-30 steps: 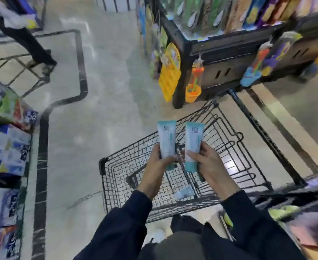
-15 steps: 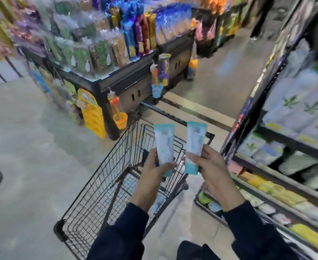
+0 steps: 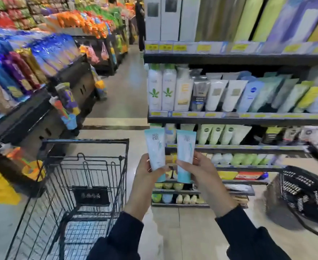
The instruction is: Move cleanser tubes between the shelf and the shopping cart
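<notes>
Tubes of cleanser stand upright in both your hands, side by side and nearly touching, caps down and crimped ends up. Your left hand [image 3: 145, 173] is wrapped around the lower half of the left tube [image 3: 155, 151], thumb across its front at about 3 o'clock from the palm; most of that tube rises at 12 o'clock from the hand. Your right hand [image 3: 197, 173] grips the right tube [image 3: 185, 152] the same way, thumb pressing the front from the 9 o'clock side, fingers [image 3: 196, 159] curled behind it, and the teal cap end showing just below the thumb.

You hold both tubes up in front of the shelf [image 3: 239, 120], over its lower rows of tubes and bottles, not touching any of them. The shopping cart [image 3: 83, 184] sits at 9 o'clock from your left hand, its wire wall just beside your left wrist. A black hand basket [image 3: 304, 194] rests on the floor at 3 o'clock from your right hand, well apart from it.
</notes>
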The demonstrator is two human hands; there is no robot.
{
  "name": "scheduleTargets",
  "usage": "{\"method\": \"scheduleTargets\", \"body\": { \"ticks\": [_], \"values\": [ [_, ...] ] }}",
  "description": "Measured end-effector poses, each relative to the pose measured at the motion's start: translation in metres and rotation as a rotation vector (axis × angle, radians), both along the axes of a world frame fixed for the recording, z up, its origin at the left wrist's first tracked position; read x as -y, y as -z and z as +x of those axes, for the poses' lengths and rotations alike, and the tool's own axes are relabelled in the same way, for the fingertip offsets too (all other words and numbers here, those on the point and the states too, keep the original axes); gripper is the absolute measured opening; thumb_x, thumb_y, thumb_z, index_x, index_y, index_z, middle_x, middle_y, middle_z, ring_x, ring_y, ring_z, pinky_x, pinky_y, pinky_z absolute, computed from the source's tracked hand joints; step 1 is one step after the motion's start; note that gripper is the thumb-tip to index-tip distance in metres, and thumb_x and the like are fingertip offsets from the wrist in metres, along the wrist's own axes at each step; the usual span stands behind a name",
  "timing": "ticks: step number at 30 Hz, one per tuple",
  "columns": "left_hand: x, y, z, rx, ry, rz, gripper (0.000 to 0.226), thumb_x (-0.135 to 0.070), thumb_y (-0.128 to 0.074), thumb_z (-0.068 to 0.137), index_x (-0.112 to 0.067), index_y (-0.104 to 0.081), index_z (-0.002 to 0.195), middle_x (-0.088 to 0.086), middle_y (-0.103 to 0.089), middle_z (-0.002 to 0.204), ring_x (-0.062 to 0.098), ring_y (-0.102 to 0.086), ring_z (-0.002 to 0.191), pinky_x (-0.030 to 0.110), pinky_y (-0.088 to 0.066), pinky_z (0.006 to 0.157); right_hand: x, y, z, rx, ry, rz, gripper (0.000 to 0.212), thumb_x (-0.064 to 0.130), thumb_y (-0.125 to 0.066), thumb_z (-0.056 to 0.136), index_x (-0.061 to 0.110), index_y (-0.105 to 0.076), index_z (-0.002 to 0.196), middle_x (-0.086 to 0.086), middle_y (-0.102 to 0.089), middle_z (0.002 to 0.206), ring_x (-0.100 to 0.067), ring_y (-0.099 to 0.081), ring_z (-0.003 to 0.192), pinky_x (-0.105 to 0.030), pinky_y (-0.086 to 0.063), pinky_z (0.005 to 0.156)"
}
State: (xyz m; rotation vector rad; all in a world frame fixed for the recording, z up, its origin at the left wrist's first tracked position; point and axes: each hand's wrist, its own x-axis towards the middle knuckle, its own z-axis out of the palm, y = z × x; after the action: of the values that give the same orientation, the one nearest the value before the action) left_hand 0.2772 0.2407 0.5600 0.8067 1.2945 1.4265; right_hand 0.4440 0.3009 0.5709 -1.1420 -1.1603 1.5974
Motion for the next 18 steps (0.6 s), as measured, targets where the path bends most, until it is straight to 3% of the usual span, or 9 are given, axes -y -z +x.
{"method": "scheduleTargets", "body": {
  "ticks": [4,8,14,18],
  "values": [
    [-0.008,0.001,0.064,-0.009,0.087,-0.001,0.057,-0.011,-0.08,0.077,-0.018,-0.058,0.129,0.01,-0.073,0.119,0.031,-0.07,0.113,0.053,-0.056,0.096,0.012,-0.003,0.062,0.018,0.083,0.022,0.037,0.01,-0.083,0.086,0.018,-0.07,0.12,-0.001,-0.08,0.106,-0.022,-0.076,0.101,-0.041,-0.06,0.088],
    [-0.005,0.001,0.123,0.007,0.144,-0.002,0.053,-0.001,-0.078,0.084,-0.019,-0.058,0.13,0.004,-0.074,0.118,0.028,-0.069,0.114,0.046,-0.056,0.093,0.028,-0.006,0.123,0.02,0.152,0.045,0.038,0.011,-0.084,0.084,0.021,-0.07,0.118,0.003,-0.08,0.102,-0.017,-0.076,0.097,-0.037,-0.062,0.084],
    [0.009,-0.006,0.208,0.02,0.205,-0.02,0.044,0.001,-0.076,0.087,-0.022,-0.061,0.121,0.003,-0.076,0.114,0.022,-0.073,0.106,0.043,-0.06,0.089,0.05,0.0,0.209,0.027,0.222,0.057,0.04,0.014,-0.084,0.085,0.023,-0.07,0.122,-0.001,-0.079,0.109,-0.023,-0.075,0.105,-0.042,-0.06,0.087],
    [0.008,-0.008,0.253,-0.003,0.242,-0.027,0.046,0.001,-0.077,0.086,-0.023,-0.06,0.121,0.004,-0.076,0.113,0.024,-0.073,0.105,0.049,-0.06,0.091,0.053,0.003,0.256,0.026,0.266,0.063,0.039,0.012,-0.085,0.084,0.022,-0.071,0.119,-0.002,-0.08,0.108,-0.026,-0.075,0.104,-0.044,-0.059,0.087]
  ]
}}
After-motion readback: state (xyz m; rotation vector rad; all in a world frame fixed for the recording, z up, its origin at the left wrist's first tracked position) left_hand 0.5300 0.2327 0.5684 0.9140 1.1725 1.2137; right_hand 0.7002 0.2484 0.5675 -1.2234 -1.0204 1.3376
